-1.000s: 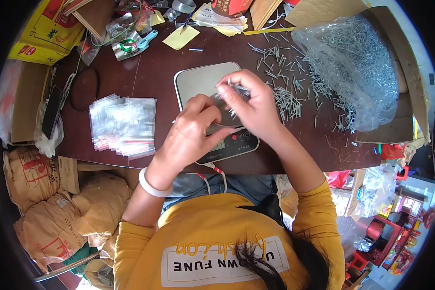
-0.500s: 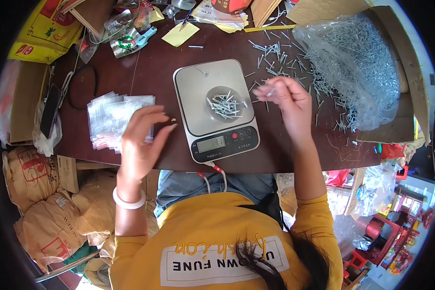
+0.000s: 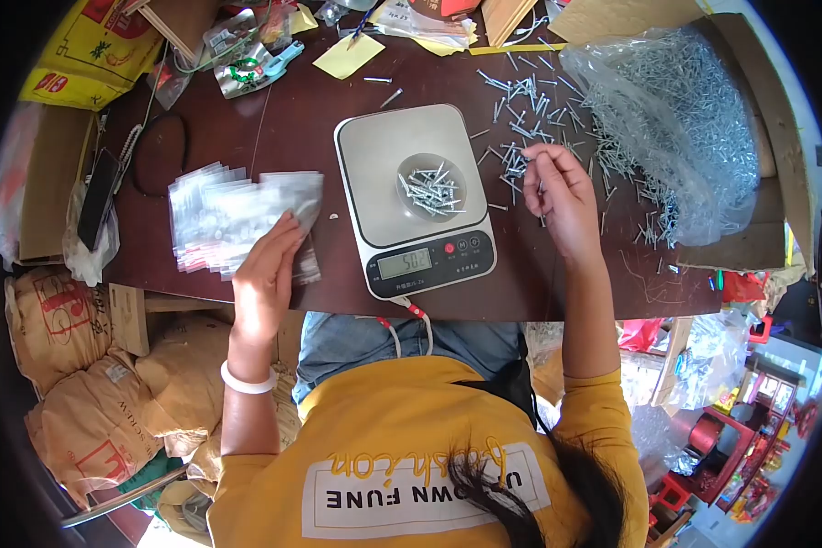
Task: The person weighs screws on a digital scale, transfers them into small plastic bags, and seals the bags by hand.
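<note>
My left hand (image 3: 267, 265) lies at the right edge of a stack of clear zip bags (image 3: 215, 219), its fingers closed on the top bag. Over the loose screws (image 3: 521, 96), my right hand (image 3: 564, 205) has thumb and fingers pinched together; what is between them is too small to tell. Between my hands stands a kitchen scale (image 3: 365, 164), its display reading about 50.2. A small round dish (image 3: 411, 164) on the scale holds a heap of screws (image 3: 429, 190).
A torn plastic bag full of screws (image 3: 694, 119) lies in an open carton (image 3: 776, 137) at right. Two stray screws (image 3: 391, 97) lie behind the scale. Yellow paper (image 3: 349, 57), blue-handled snips (image 3: 283, 60) and a phone (image 3: 96, 215) are further back and left.
Both hands have left the scale, uncovering the dish of screws. A loose screw has gone from the scale plate to the table behind it. The top bag has shifted right under my left hand.
</note>
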`<state>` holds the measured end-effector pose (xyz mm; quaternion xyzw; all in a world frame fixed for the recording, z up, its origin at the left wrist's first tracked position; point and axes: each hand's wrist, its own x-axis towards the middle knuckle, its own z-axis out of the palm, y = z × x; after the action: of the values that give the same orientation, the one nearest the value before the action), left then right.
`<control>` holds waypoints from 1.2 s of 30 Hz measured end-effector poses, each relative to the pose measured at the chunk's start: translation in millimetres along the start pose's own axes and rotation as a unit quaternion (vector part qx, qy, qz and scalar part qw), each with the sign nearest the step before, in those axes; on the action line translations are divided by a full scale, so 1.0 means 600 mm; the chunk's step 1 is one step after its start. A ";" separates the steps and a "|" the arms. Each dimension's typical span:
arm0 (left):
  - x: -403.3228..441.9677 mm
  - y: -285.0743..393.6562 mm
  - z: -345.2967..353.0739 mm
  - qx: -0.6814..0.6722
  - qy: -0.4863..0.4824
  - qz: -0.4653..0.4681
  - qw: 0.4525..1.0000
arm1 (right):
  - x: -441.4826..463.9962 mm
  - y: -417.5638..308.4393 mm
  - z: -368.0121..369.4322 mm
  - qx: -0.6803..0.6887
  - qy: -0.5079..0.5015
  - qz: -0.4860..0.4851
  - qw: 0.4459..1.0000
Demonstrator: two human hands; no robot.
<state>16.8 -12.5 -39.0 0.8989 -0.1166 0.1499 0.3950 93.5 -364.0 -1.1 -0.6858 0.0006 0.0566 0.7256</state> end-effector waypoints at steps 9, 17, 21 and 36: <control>-0.022 -0.017 0.015 -0.122 0.005 -0.106 0.987 | -0.010 0.000 0.005 -0.077 -0.015 -0.003 0.997; 0.006 0.019 -0.029 -0.037 0.041 -0.055 0.997 | -0.020 -0.016 0.022 -0.161 -0.048 -0.023 0.985; -0.004 0.026 -0.053 0.048 0.027 -0.066 0.996 | -0.021 -0.025 0.047 -0.191 -0.071 -0.060 0.977; 0.003 0.160 -0.003 -0.164 -0.077 0.012 0.983 | -0.088 -0.056 0.153 -0.297 -0.250 -0.289 0.875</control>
<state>-13.6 -74.7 27.8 0.8292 -0.1805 0.0635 0.5252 36.9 -278.9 41.8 -0.8014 -0.3963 0.0114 0.4478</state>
